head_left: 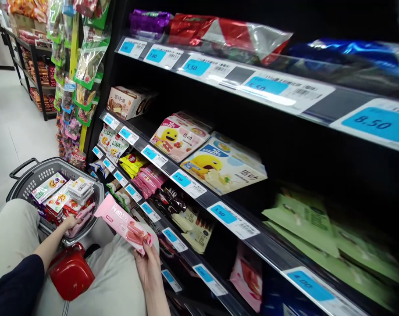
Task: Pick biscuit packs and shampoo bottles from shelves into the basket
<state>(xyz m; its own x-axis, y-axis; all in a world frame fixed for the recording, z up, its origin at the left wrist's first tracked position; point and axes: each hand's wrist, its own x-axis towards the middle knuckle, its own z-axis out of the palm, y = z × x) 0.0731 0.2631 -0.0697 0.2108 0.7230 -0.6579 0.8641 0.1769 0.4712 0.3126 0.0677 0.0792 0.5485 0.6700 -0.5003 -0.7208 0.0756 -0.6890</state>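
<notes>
My right hand (149, 264) pinches one corner of a pink snack packet (125, 224), which lies tilted above my knee, its printed front facing up. My left hand (70, 224) reaches over the near rim of a grey shopping basket (102, 186). Its fingers are closed on other pink snack packets (83, 219) at the basket's right side; the fingertips are partly hidden. Also in the basket are several white and purple snack packs (48, 188) and a stack of small white packs (81, 188). A similar pink packet (247, 278) stands on the lower shelf.
Black shelving with blue price tags (222, 213) runs along my right. Boxed snacks (224, 164) and green packets (304, 219) sit on the middle shelf. Hanging snack bags (87, 66) are beyond the basket. A red bag (72, 271) rests on my lap.
</notes>
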